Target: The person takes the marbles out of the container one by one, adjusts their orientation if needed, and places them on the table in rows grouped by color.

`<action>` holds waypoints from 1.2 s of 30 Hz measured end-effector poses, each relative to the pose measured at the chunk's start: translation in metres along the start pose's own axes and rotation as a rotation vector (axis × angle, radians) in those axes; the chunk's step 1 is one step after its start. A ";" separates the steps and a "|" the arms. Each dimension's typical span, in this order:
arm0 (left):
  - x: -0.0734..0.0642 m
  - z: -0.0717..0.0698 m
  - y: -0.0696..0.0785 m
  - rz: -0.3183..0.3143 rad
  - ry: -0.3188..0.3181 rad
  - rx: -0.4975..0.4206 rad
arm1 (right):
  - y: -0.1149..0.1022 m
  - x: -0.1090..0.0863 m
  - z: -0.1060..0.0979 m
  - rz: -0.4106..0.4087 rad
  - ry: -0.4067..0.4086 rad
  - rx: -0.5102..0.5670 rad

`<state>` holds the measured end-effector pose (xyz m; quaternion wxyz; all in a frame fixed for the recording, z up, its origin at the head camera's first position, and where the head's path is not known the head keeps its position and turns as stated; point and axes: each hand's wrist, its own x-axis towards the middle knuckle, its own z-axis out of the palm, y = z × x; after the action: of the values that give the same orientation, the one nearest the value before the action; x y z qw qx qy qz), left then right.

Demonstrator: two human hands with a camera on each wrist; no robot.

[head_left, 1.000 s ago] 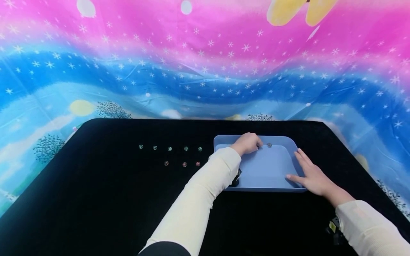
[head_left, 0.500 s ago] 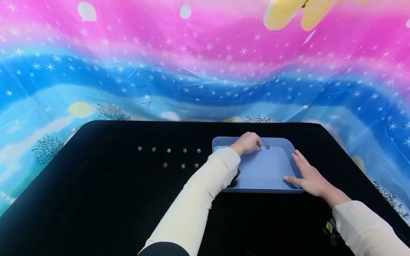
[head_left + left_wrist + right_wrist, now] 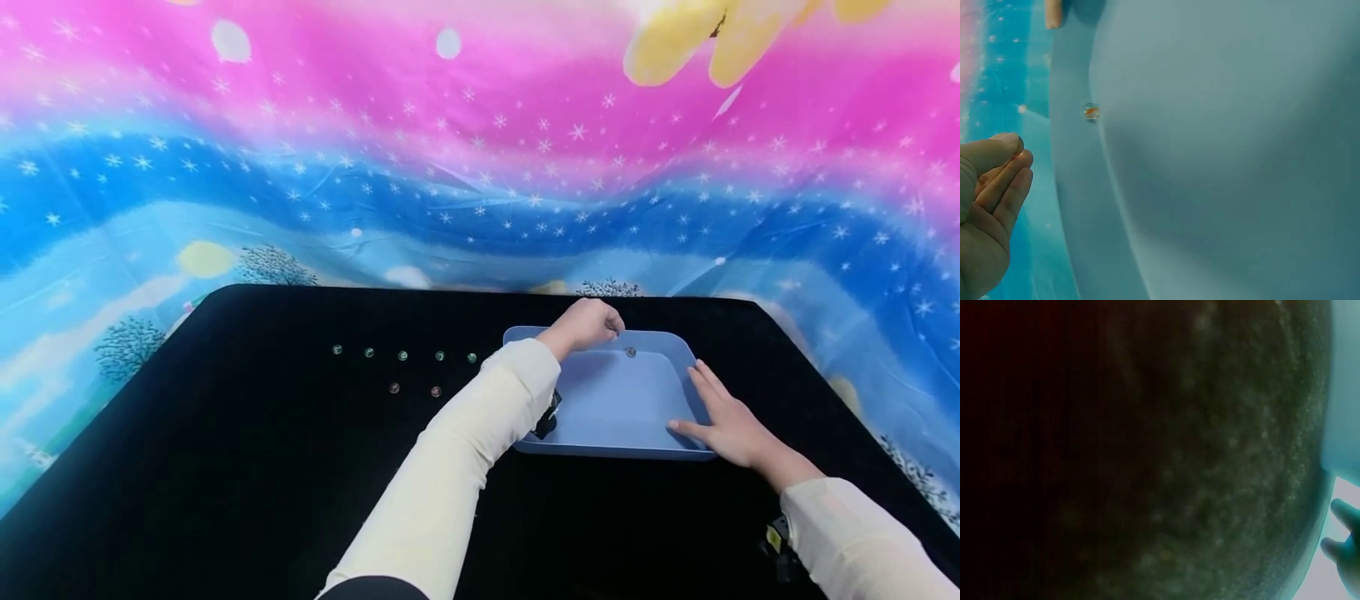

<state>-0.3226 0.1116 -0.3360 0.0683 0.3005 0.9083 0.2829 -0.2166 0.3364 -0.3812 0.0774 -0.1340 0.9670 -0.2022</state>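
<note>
My left hand is raised over the far wall of a light blue tray. In the left wrist view its thumb and forefinger pinch what seems to be a glass marble, mostly covered by the fingertips. A clear marble with an orange swirl lies in the tray against the far side, a short way right of that hand. Stretched out, my right hand rests on the tray's right wall, thumb inside. Several greenish marbles form a row left of the tray; reddish marbles lie in front of them.
Black cloth covers the table. Behind it hangs a colourful backdrop printed with snowflakes. My left sleeve crosses the tray's left end and hides part of the cloth.
My left hand has lifted slightly from inside the tray toward its far rim. My right hand stays at the tray wall. The rightmost reddish marble is now hidden behind the left sleeve.
</note>
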 end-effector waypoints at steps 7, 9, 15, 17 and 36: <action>-0.011 -0.011 -0.001 0.027 0.041 -0.045 | -0.002 -0.001 0.000 0.005 0.009 -0.006; -0.015 -0.013 -0.002 0.018 0.044 -0.083 | -0.002 -0.001 0.000 0.006 0.007 -0.006; -0.028 -0.020 -0.004 -0.004 0.045 -0.151 | -0.003 0.000 0.001 0.003 0.003 -0.007; -0.032 -0.023 -0.004 0.000 0.045 -0.165 | -0.003 -0.001 0.001 0.000 0.006 -0.007; -0.082 -0.040 -0.010 0.062 0.043 -0.288 | -0.002 -0.002 0.001 -0.016 0.012 0.013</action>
<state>-0.2732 0.0381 -0.3125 0.0823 0.3094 0.8498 0.4187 -0.2143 0.3353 -0.3810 0.0711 -0.1400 0.9650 -0.2100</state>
